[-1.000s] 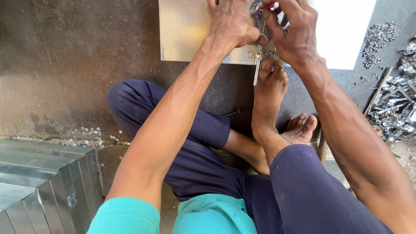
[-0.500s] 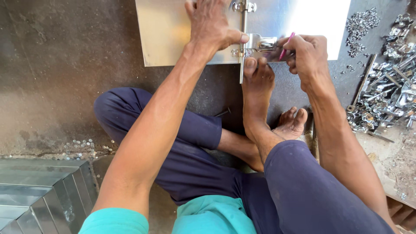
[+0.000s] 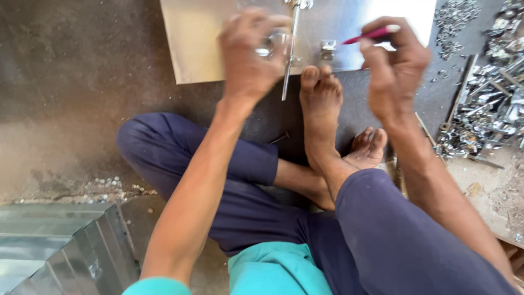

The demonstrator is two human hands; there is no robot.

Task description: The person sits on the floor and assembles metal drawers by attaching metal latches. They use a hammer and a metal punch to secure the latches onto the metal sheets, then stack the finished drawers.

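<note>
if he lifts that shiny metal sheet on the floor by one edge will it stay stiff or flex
The metal sheet looks thin and wide, so it would probably bow somewhat. Its glossy face suggests a slippery hold, and the cut edges may be sharp. The foot rests at its near edge, and the metal rod and small bracket lie on it, so those would likely slide off.

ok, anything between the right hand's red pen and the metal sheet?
Nothing visible. The right hand holds the red pen just above the metal sheet, tip beside the small bracket. The left hand and the thin metal rod sit further left, and the foot presses the sheet's near edge.
</note>
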